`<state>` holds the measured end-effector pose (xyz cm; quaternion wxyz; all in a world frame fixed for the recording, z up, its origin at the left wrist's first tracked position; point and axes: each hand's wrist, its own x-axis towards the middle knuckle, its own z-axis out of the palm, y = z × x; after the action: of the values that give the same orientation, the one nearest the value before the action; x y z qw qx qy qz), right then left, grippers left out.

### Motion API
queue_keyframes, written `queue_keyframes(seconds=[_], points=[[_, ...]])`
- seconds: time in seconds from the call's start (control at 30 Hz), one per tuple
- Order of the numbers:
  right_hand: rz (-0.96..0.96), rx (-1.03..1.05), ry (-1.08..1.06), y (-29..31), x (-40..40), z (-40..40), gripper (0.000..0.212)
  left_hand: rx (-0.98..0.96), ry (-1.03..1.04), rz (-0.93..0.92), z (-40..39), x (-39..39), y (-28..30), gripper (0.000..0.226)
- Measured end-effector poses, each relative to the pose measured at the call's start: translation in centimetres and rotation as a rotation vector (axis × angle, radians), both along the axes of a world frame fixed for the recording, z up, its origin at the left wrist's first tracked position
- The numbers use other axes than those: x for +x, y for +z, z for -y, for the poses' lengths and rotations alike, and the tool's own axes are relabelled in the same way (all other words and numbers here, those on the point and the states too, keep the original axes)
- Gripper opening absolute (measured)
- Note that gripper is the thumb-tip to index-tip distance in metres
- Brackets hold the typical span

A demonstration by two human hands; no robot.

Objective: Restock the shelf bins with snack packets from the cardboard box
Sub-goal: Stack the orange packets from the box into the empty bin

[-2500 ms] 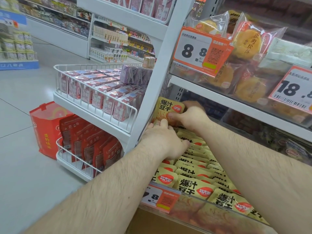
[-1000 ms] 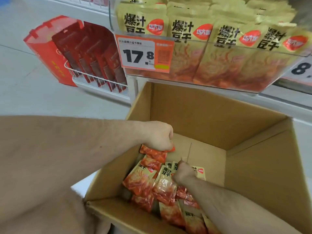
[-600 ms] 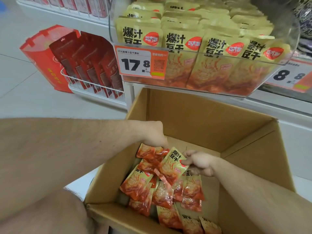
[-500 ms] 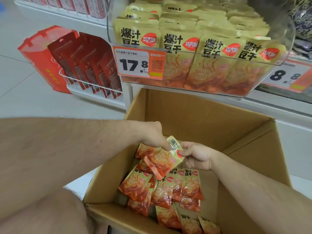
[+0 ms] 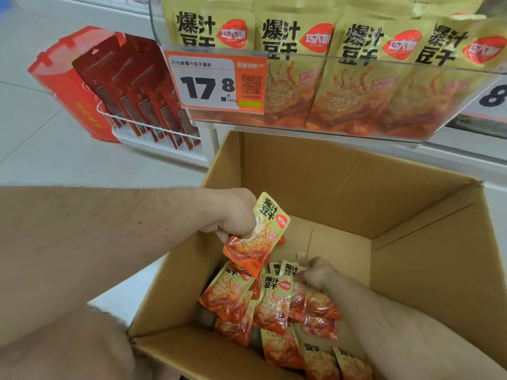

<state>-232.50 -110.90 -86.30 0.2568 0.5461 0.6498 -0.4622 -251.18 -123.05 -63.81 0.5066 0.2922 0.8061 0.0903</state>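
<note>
- The left hand point(image 5: 233, 212) hangs over the cardboard box point(image 5: 315, 182), fingers curled round a small bunch of snack packets point(image 5: 258, 234). The top packet stands nearly upright and tilts toward the box's far wall, while the ones below it dangle by their edges. A weak pinch on that slick film could let the lower packets slide out and drop back into the box.
- The right hand point(image 5: 318, 272) is low inside the box, near its floor, fingers curled down onto the loose packets point(image 5: 274, 305) lying there. Whether it has actually pinched one, or is only touching the heap, I cannot tell, since the fingertips are hidden. A hurried lift could drag a neighbouring packet halfway up and spill it against the box wall.
- The shelf bin point(image 5: 439, 133) sits just above the box's far wall and already looks full to its clear front lip. Pushing more in from the front may tip packets over that lip and into the box, or knock the price tag point(image 5: 216, 83) clipped at its left corner.
- Both forearms reach in from the box's near side. The left stays high above the near-left wall, and the right slopes down past the near-right corner. The two hands are well apart, so a collision seems unlikely.
</note>
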Motion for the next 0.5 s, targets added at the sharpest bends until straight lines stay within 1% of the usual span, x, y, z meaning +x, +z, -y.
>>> queue_keyframes(seconds=[0.03,0.07,0.2,0.27,0.33,0.37,0.43,0.5], points=[[0.007,-0.003,0.000,-0.2,0.0,0.5,0.054,-0.001,0.001,0.000,0.0,0.0,-0.1,0.034],[0.009,0.017,0.022,-0.2,-0.1,0.8,0.051,-0.003,0.002,-0.002,0.0,0.0,-0.1,0.033],[-0.023,0.133,0.169,0.8,-0.8,0.9,0.024,-0.017,-0.011,-0.050,0.2,-0.1,-0.4,0.035],[-0.061,0.206,0.240,2.8,-1.0,0.1,0.005,-0.004,-0.030,-0.087,0.2,-0.3,-0.2,0.034],[-0.128,0.256,0.255,6.1,-1.0,-1.3,0.022,0.014,-0.056,-0.131,0.1,-0.5,0.3,0.031],[-0.158,0.306,0.269,8.2,-0.9,-2.0,0.025,0.025,-0.071,-0.159,0.1,-0.5,0.7,0.029],[-0.242,0.364,0.294,13.3,-0.4,-3.2,0.022,0.059,-0.084,-0.193,0.1,-0.4,1.3,0.030],[-0.390,0.265,0.196,18.4,0.2,-3.5,0.019,0.097,-0.083,-0.176,0.1,-0.4,1.9,0.030]])
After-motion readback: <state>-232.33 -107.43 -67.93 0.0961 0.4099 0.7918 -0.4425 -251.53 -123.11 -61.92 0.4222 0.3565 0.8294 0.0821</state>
